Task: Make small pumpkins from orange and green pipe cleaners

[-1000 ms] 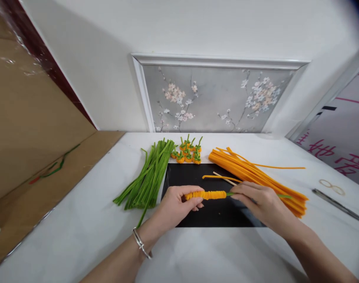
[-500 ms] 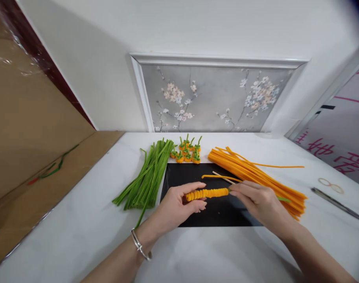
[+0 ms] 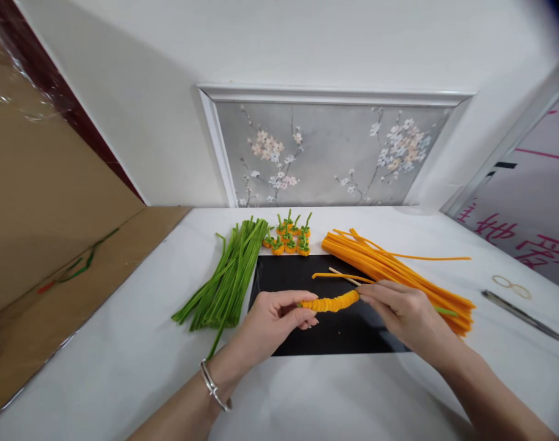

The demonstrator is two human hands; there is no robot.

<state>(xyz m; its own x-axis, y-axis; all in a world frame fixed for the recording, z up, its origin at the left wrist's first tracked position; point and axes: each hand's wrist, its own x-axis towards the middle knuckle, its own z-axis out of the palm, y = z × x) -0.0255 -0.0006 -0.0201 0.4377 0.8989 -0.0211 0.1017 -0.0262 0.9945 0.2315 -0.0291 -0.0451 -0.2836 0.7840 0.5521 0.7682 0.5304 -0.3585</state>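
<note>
Orange coil: the tightly wound fuzzy orange coil [image 3: 330,302] is held above the black mat [image 3: 291,272], spanning the gap between both hands, its right end tilted slightly up; a bit of green shows at its left end.
Left hand [image 3: 279,318]: thumb and forefinger pinched on the coil's left end, over the mat's near-left part.
Right hand [image 3: 408,306]: fingertips pinched narrow at the coil's right end, over the mat's right part.
Writing: pink characters on the pale board [image 3: 531,214], far right of the mat; blurred and partly cut off.
Left of mat: green stem bundle [image 3: 231,275].
Behind mat: cluster of small orange-and-green pieces [image 3: 288,239].
Right of mat: orange stem bundle [image 3: 398,275], partly hidden by the right hand; farther right, slim metal tool [image 3: 522,315] and thin loops [image 3: 511,286].
On mat: wooden stick [image 3: 333,269], crossed by an orange stem [image 3: 322,275].
</note>
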